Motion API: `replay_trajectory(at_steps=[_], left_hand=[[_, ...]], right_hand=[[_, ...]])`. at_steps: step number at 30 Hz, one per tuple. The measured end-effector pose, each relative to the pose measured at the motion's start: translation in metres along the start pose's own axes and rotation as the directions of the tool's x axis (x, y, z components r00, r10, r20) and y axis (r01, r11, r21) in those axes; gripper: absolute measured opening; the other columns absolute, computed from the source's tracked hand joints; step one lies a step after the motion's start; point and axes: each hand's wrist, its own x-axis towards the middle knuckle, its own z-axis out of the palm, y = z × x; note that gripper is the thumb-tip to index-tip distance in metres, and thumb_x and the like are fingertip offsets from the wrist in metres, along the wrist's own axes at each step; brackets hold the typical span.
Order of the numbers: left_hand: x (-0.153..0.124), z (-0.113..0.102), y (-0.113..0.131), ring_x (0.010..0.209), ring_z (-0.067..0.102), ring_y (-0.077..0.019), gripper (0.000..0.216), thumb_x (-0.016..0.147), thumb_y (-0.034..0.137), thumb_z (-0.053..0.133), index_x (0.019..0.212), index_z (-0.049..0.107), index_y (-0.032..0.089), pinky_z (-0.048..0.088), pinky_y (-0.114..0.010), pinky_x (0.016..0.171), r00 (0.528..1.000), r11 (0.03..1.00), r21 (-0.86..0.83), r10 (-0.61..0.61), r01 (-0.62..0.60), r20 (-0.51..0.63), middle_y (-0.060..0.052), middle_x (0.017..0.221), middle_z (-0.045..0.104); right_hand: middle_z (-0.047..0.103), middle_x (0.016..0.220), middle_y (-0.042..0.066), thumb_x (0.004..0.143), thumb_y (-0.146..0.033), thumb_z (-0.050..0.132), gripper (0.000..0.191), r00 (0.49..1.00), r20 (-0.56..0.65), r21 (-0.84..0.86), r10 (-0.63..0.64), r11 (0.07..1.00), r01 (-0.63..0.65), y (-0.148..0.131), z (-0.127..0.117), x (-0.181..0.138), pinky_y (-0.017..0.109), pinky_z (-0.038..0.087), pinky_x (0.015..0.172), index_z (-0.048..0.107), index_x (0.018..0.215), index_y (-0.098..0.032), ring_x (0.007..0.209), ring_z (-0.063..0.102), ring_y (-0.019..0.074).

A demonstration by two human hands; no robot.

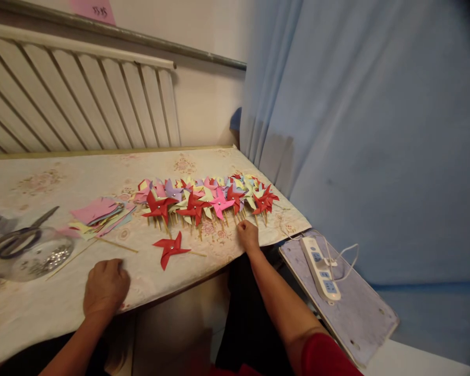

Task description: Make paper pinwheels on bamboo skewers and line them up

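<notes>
My left hand (105, 286) rests on the table near its front edge, fingers curled under in a loose fist, with nothing visible in it. My right hand (247, 235) reaches to the sticks of a row of several paper pinwheels (207, 198) in red, pink, yellow and purple; its fingers are pinched at the stick ends. A single red pinwheel (170, 248) on a stick lies apart, between my hands. Two bare wooden sticks (115, 244) lie to its left.
A stack of coloured paper squares (100, 214) lies left of the row. Scissors (18, 235) rest on a clear container of small metal bits (43, 258). A floral cloth covers the table (62, 172). A white power strip (321, 266) sits on a board at right, by a blue curtain.
</notes>
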Motion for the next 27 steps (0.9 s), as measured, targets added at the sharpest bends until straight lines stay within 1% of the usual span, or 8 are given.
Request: replay_trajectory(at_steps=[2, 4, 9, 12, 15, 20, 27], left_hand=[[0.0, 0.0, 0.0, 0.097, 0.055, -0.0318, 0.034, 0.086, 0.019, 0.041, 0.108, 0.064, 0.006, 0.043, -0.045, 0.09, 1.0, 1.0, -0.001, 0.002, -0.002, -0.001, -0.02, 0.099, 0.061], [0.0, -0.001, 0.001, 0.097, 0.055, -0.0317, 0.034, 0.087, 0.019, 0.04, 0.107, 0.064, 0.006, 0.043, -0.044, 0.09, 1.0, 1.0, 0.001, 0.006, -0.006, -0.008, -0.02, 0.098, 0.061], [0.0, -0.003, 0.003, 0.098, 0.055, -0.0311, 0.034, 0.086, 0.019, 0.041, 0.108, 0.064, 0.006, 0.042, -0.044, 0.092, 1.0, 1.0, -0.004, -0.008, 0.008, -0.012, -0.02, 0.1, 0.06], [0.0, -0.003, 0.003, 0.098, 0.056, -0.0312, 0.034, 0.086, 0.019, 0.041, 0.108, 0.064, 0.006, 0.043, -0.045, 0.093, 1.0, 1.0, -0.01, -0.005, 0.005, -0.008, -0.02, 0.099, 0.061], [0.0, -0.001, 0.002, 0.098, 0.056, -0.0306, 0.035, 0.085, 0.021, 0.042, 0.108, 0.064, 0.007, 0.043, -0.045, 0.094, 1.0, 1.0, -0.01, -0.017, 0.017, -0.009, -0.017, 0.099, 0.061], [0.0, 0.002, -0.002, 0.097, 0.057, -0.0305, 0.036, 0.085, 0.022, 0.041, 0.107, 0.065, 0.007, 0.044, -0.044, 0.093, 1.0, 1.0, 0.003, -0.007, 0.007, -0.005, -0.017, 0.098, 0.062], [0.0, 0.003, -0.003, 0.095, 0.057, -0.0306, 0.035, 0.086, 0.02, 0.042, 0.107, 0.065, 0.005, 0.044, -0.044, 0.091, 1.0, 1.0, -0.002, 0.018, -0.018, -0.022, -0.019, 0.097, 0.062]], right_hand=[[0.069, 0.072, 0.003, 0.084, -0.016, 0.05, 0.02, 0.999, -0.016, -0.021, 0.035, 0.999, -0.036, 0.008, -0.002, 0.01, 0.022, 0.037, 0.063, 0.069, 0.077, -0.017, 0.067, 0.058, 0.0145], [0.069, 0.072, 0.003, 0.084, -0.017, 0.051, 0.02, 0.999, -0.01, -0.04, 0.046, 0.998, -0.047, 0.009, -0.001, 0.015, 0.022, 0.037, 0.062, 0.07, 0.077, -0.017, 0.067, 0.058, 0.0145], [0.071, 0.077, 0.005, 0.084, -0.024, 0.057, 0.015, 0.996, 0.0, -0.115, 0.087, 0.99, -0.087, -0.001, 0.009, 0.017, 0.023, 0.039, 0.065, 0.071, 0.082, -0.018, 0.072, 0.061, 0.016], [0.072, 0.081, 0.008, 0.086, -0.031, 0.059, 0.018, 0.992, 0.004, -0.174, 0.125, 0.977, -0.122, -0.007, 0.011, 0.018, 0.024, 0.04, 0.066, 0.071, 0.085, -0.018, 0.076, 0.063, 0.018], [0.072, 0.084, 0.009, 0.088, -0.032, 0.057, 0.02, 0.989, 0.014, -0.226, 0.149, 0.964, -0.142, -0.01, 0.012, 0.019, 0.026, 0.041, 0.066, 0.071, 0.088, -0.019, 0.079, 0.066, 0.0198], [0.073, 0.089, 0.012, 0.091, -0.032, 0.052, 0.024, 0.989, 0.028, -0.28, 0.146, 0.951, -0.133, -0.015, 0.013, 0.021, 0.027, 0.044, 0.07, 0.071, 0.093, -0.018, 0.085, 0.067, 0.0209], [0.073, 0.091, 0.012, 0.093, -0.029, 0.048, 0.025, 0.993, 0.029, -0.324, 0.111, 0.941, -0.096, -0.018, 0.009, 0.02, 0.027, 0.043, 0.071, 0.07, 0.097, -0.017, 0.086, 0.067, 0.0211]])
